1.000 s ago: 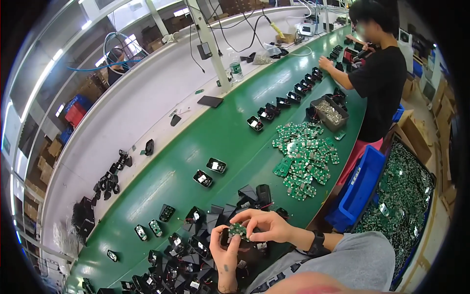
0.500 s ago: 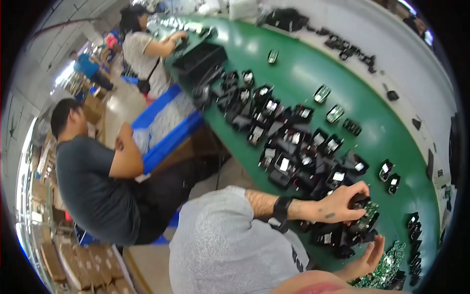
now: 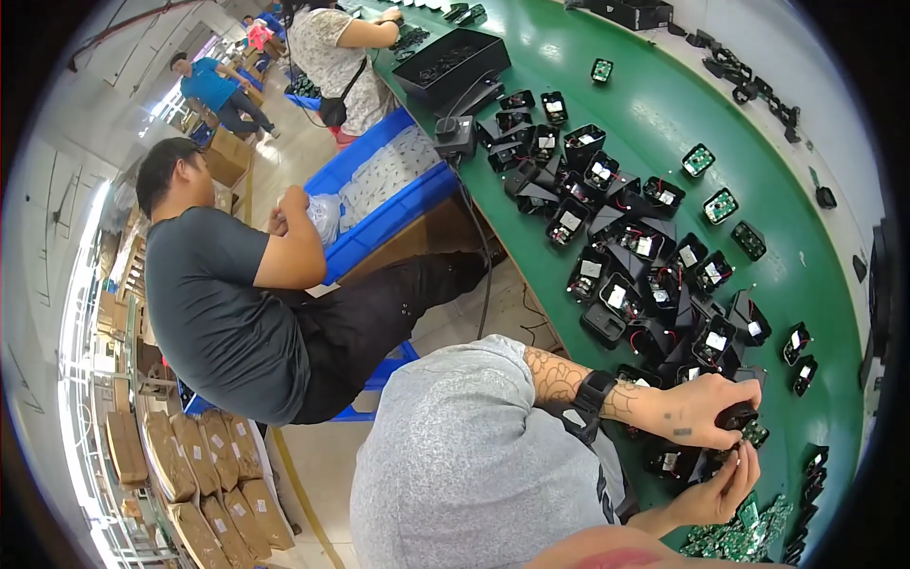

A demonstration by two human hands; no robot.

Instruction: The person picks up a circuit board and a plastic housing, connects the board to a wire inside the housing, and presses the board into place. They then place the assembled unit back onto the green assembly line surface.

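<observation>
Closer now — right hand [image 3: 722,486] to board [image 3: 756,433]

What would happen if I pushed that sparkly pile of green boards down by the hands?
The pile of green boards would probably slide and spread out rather than roll, because the pieces look flat and loose on a smooth, shiny table. Each board is likely light and stiff, not floppy, since they look thin and keep flat shapes.

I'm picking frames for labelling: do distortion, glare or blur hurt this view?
Head view: fisheye bends the green worktable and blackens the corners; head view: pale glare patches its upper stretch; head view: left hand reads fairly sharp, while the circuit-board pile beside the right hand dissolves into specks.
</observation>
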